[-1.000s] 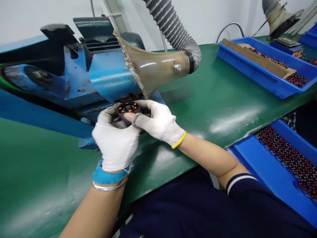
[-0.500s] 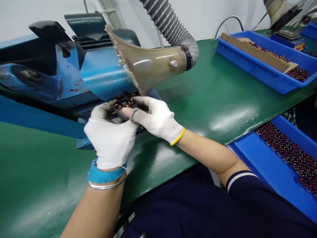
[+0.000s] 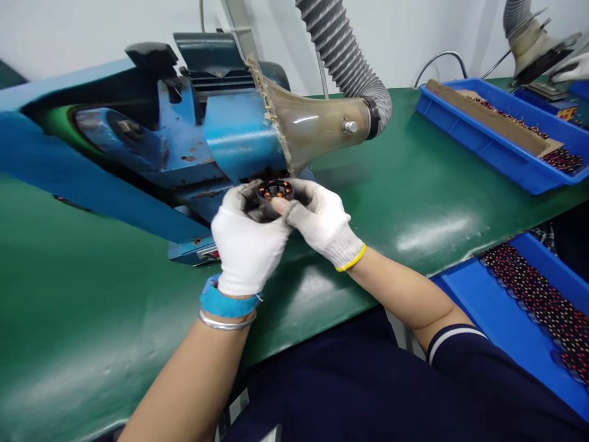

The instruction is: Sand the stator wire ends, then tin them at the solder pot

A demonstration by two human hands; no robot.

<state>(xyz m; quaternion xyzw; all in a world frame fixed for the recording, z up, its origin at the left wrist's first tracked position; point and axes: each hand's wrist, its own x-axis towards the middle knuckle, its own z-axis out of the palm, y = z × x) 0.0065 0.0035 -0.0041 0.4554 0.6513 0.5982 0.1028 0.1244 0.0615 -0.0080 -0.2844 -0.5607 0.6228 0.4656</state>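
Observation:
Between both hands is a motor stator, a dark ring with copper-coloured windings inside, its open face tilted up towards me. My left hand, in a white glove, is closed around its left side. My right hand, gloved in white with a yellow cuff edge, grips the other side, a bare thumb tip against the rim. Both hands are right at the lower front of a blue belt sander, just under its translucent dust hood. Whether the stator touches the belt is hidden.
A grey corrugated hose runs up from the hood. On the green table at right stands a blue bin with cardboard and small parts. Lower right, another blue tray holds rows of dark rings. A co-worker's gloved hand shows at far right.
The view has turned left, so sander and hands appear further right. Both hands keep their grip on the stator, its face now showing more fully. A co-worker's gloved hand has come into view.

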